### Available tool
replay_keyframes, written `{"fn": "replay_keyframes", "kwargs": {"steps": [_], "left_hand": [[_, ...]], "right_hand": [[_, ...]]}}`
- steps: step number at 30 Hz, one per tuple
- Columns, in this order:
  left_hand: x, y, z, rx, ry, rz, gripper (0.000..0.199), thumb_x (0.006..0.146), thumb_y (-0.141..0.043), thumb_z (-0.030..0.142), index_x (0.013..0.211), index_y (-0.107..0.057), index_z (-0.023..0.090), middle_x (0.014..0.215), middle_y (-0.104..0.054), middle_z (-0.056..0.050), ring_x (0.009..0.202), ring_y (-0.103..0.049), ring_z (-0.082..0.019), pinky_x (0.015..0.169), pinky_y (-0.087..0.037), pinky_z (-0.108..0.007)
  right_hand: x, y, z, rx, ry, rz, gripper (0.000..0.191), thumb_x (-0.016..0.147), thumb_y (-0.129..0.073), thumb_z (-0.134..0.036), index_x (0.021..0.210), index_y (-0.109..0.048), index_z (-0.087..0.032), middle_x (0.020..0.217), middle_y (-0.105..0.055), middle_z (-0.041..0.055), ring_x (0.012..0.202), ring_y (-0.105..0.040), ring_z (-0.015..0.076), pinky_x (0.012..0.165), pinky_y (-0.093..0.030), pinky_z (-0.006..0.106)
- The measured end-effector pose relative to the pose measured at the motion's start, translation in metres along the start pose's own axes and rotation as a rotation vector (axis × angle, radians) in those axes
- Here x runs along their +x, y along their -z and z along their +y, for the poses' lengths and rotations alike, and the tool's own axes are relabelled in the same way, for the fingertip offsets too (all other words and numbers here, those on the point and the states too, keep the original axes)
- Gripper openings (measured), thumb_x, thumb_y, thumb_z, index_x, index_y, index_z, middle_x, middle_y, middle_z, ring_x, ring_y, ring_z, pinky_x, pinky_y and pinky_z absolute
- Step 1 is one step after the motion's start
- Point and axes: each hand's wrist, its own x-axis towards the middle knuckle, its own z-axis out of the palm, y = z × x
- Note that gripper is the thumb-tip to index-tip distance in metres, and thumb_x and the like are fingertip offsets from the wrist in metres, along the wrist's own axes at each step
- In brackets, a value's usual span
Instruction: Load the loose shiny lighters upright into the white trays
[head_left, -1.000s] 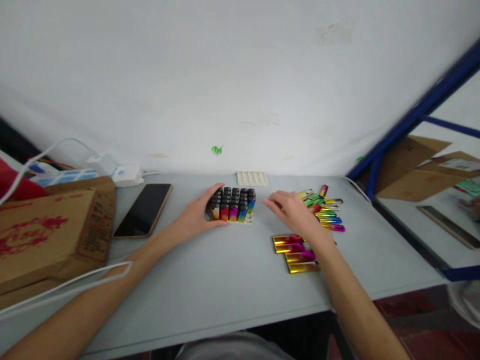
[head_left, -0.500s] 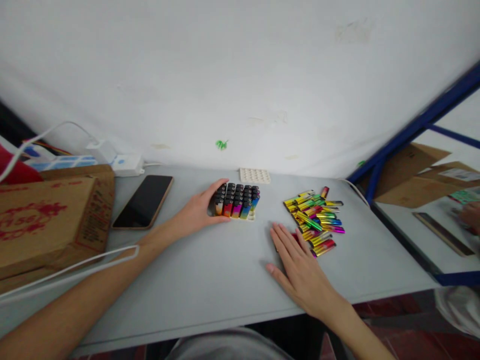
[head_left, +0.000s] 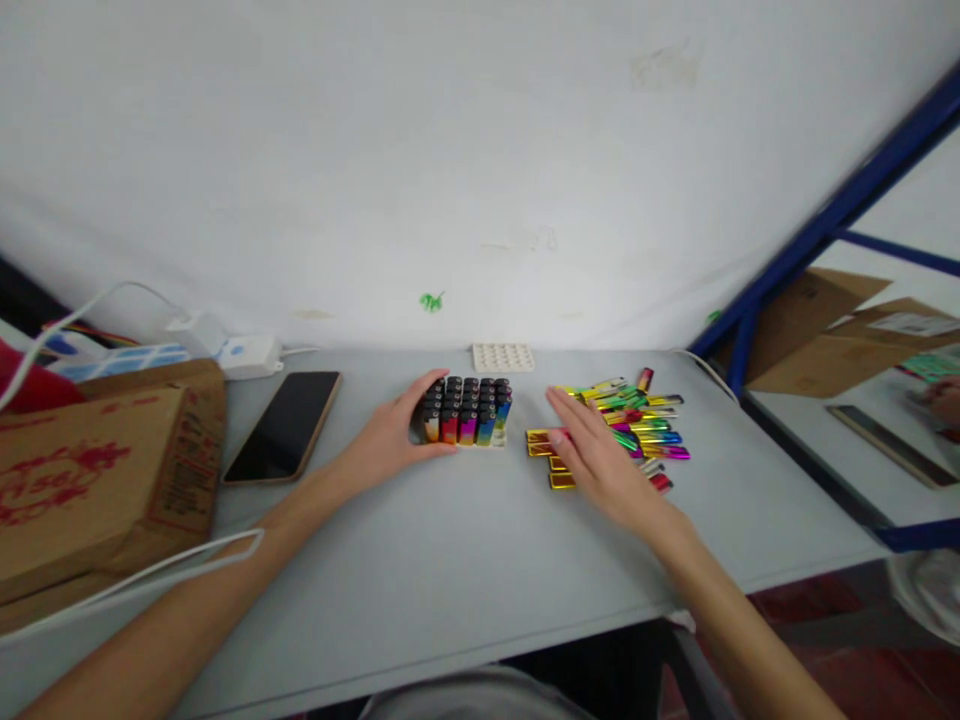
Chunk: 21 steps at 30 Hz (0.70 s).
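Rows of upright lighters (head_left: 467, 410) with black tops and coloured bodies stand in a white tray (head_left: 501, 438). My left hand (head_left: 390, 435) grips the left side of this block, thumb at the front and fingers behind. To the right, a loose pile of shiny lighters (head_left: 637, 415) lies on the table, mostly gold, green and red. My right hand (head_left: 600, 455) rests over the pile's left part with its fingers stretched out; several gold lighters (head_left: 551, 443) show beside and below the fingers. What lies under the palm is hidden.
A second white tray (head_left: 502, 357) with holes lies by the wall. On the left are a phone (head_left: 285, 425), a cardboard box (head_left: 97, 480) and a power strip (head_left: 251, 355). A blue frame (head_left: 825, 225) stands right, with an open carton (head_left: 817, 330) and another person's hand (head_left: 946, 400) beyond.
My right hand has moved up and over the pile, and several gold lighters now show to the left of it. The left hand stays on the block. The view has shifted slightly.
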Motion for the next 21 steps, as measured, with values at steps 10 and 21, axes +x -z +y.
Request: {"fn": "replay_keyframes", "kwargs": {"steps": [10, 21], "left_hand": [[0.004, 0.008, 0.003, -0.014, 0.027, -0.032, 0.101, 0.075, -0.087, 0.055, 0.160, -0.041, 0.027, 0.155, -0.062, -0.009, 0.135, -0.066, -0.033, 0.116, -0.051, -0.043], [0.003, 0.010, -0.003, 0.016, 0.004, -0.026, 0.101, 0.076, -0.088, 0.053, 0.161, -0.040, 0.025, 0.159, -0.059, -0.010, 0.140, -0.062, -0.033, 0.120, -0.048, -0.043]], "right_hand": [[0.034, 0.022, 0.049, -0.194, 0.141, -0.298, 0.015, 0.101, -0.067, -0.022, 0.107, -0.081, -0.021, 0.114, -0.077, 0.0111, 0.113, -0.070, 0.0282, 0.114, -0.043, 0.056], [0.066, 0.031, 0.057, 0.606, -0.028, 0.017, 0.031, 0.091, -0.076, -0.045, 0.108, -0.074, -0.019, 0.108, -0.077, 0.0094, 0.101, -0.072, 0.0247, 0.097, -0.057, 0.044]]}}
